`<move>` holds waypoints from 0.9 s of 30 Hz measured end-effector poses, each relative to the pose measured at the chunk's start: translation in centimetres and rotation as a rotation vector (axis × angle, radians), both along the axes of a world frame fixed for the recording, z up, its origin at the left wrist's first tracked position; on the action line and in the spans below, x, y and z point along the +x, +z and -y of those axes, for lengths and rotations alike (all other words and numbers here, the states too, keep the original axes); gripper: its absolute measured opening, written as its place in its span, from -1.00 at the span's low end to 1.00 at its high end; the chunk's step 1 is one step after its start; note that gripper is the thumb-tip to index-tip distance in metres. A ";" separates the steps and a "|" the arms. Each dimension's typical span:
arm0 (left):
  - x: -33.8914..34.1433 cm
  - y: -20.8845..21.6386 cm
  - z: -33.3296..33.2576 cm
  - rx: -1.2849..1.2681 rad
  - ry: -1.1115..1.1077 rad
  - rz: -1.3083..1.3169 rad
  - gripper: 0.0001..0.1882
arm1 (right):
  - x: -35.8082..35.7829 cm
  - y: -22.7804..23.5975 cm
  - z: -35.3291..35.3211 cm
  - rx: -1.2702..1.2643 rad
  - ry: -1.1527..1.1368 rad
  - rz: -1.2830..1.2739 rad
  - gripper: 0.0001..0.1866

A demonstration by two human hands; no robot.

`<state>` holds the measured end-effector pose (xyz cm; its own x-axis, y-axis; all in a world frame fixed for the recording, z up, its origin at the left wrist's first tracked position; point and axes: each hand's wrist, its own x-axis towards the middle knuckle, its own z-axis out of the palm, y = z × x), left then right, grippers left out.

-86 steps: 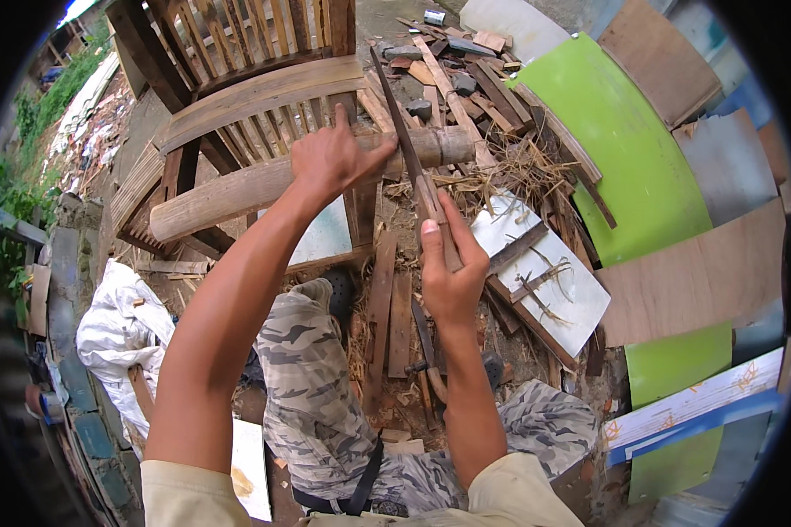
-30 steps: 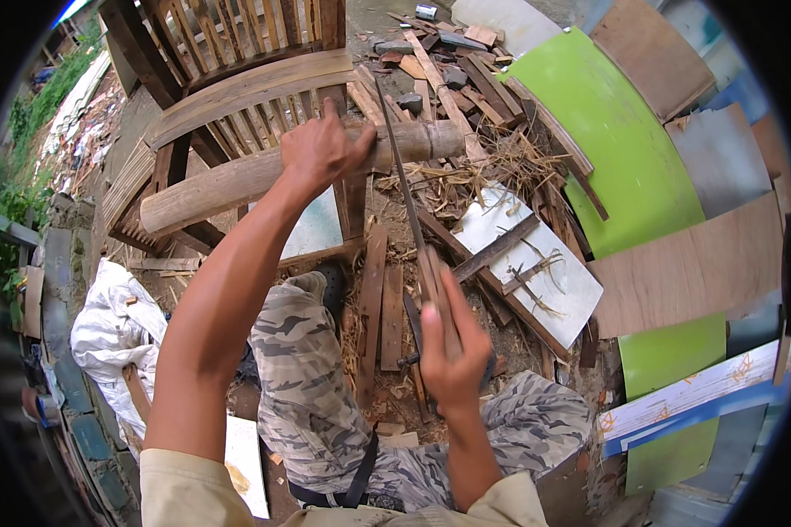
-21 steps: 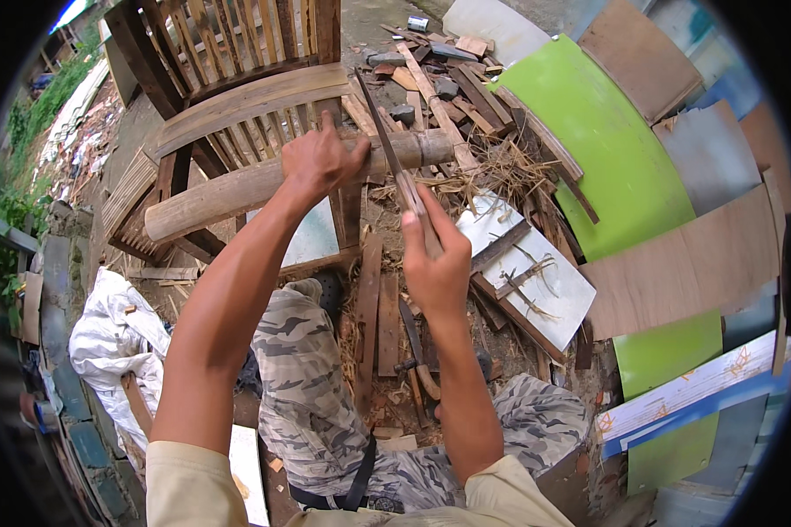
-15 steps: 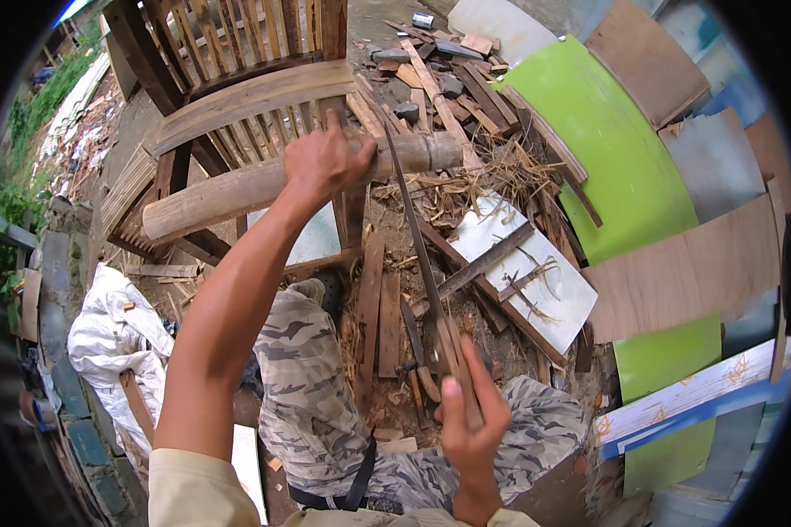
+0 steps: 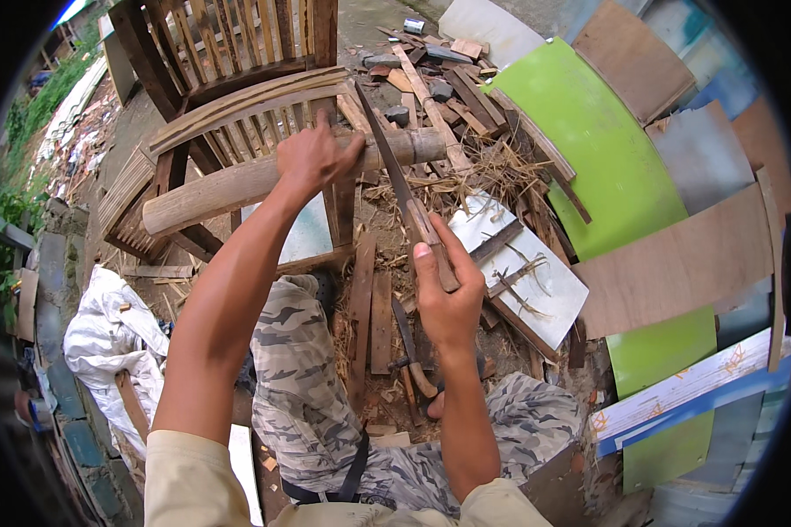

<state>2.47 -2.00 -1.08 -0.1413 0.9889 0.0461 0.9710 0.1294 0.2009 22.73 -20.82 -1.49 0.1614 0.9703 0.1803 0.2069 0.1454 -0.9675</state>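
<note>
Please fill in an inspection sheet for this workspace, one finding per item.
Surface: ground, partly strewn with debris.
Things in hand: bamboo pole; handsaw, its blade crossing the pole toward the right end.
Clutter: wood scraps, dry straw.
Hands: left hand rests on the pole; right hand grips the saw handle.
Cables: nothing seen.
Surroundings: slatted wooden chair, green panel, white sack.

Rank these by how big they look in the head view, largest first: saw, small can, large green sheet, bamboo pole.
1. Large green sheet
2. Bamboo pole, partly hidden by the left hand
3. Saw
4. Small can
</note>
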 end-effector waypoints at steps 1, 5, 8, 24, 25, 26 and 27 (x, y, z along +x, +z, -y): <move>0.2 0.6 0.4 -0.031 0.001 0.014 0.03 | 0.1 0.9 0.5 0.003 0.014 -0.019 -0.50; -0.5 0.1 -0.1 -0.034 0.033 0.032 0.10 | 1.4 2.2 2.5 -0.077 0.175 -0.180 -0.35; -0.1 0.3 -0.3 -0.065 0.057 0.060 0.16 | 1.9 1.9 3.0 0.020 0.227 -0.208 -0.30; 0.6 0.6 -0.8 -0.087 0.111 0.029 0.27 | 1.9 6.1 5.0 -0.048 0.138 0.097 -0.45; 0.4 0.1 -0.9 -0.047 0.098 0.016 0.27 | 1.5 6.0 3.8 0.003 0.138 0.142 -0.45; 0.1 -0.3 -1.1 -0.006 0.084 0.004 0.26 | 1.0 5.7 2.7 0.019 0.139 0.135 -0.45; 0.0 -0.4 -1.1 0.018 0.088 0.012 0.25 | 0.6 5.2 1.5 0.035 0.142 0.130 -0.44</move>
